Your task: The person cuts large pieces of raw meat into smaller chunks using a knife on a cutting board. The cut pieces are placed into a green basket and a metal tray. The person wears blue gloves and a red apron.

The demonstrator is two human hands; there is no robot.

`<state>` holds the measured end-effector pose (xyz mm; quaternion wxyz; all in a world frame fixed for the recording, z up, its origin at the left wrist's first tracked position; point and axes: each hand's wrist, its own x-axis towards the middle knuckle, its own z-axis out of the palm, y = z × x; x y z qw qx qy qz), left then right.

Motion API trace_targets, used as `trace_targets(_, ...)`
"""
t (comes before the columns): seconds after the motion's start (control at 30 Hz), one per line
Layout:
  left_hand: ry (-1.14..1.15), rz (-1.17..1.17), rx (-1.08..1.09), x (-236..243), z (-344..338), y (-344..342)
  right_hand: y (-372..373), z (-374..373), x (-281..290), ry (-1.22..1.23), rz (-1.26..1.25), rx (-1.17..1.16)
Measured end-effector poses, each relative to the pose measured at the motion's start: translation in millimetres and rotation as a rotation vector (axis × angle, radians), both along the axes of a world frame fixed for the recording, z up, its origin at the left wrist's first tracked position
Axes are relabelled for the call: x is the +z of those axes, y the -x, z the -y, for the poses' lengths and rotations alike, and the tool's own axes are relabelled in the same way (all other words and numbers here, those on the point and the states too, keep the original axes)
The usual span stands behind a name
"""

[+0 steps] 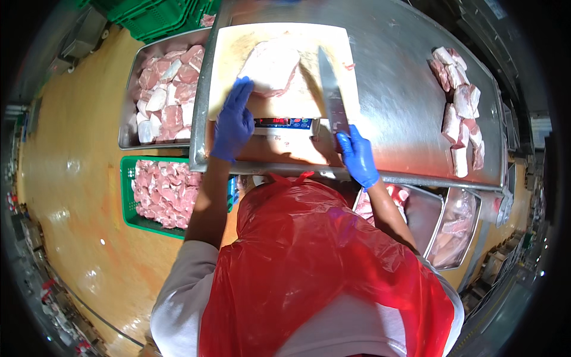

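RH fingers round knife (LH straight)

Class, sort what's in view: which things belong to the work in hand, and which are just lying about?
Likely part of the work:
knife, in the right hand
large meat slab, by the left hand
cutting board, under the slab
lit digital display

Apparently lying about:
meat blocks on the steel table, right
steel tray of meat chunks
green basket of smaller pieces
green crates
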<state>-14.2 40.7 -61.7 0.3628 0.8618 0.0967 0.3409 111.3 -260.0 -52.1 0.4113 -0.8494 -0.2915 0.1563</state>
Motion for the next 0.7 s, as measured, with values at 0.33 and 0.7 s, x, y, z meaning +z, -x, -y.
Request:
trace_targets(0.33,-0.091,0.030,0.325,-12,2,58,-16,-163,21,0.009,0.333,0.282)
trace_targets(0.7,0.126,0.052,0.573,-18,-20,92,3,28,6,0.589,0.313,0.415)
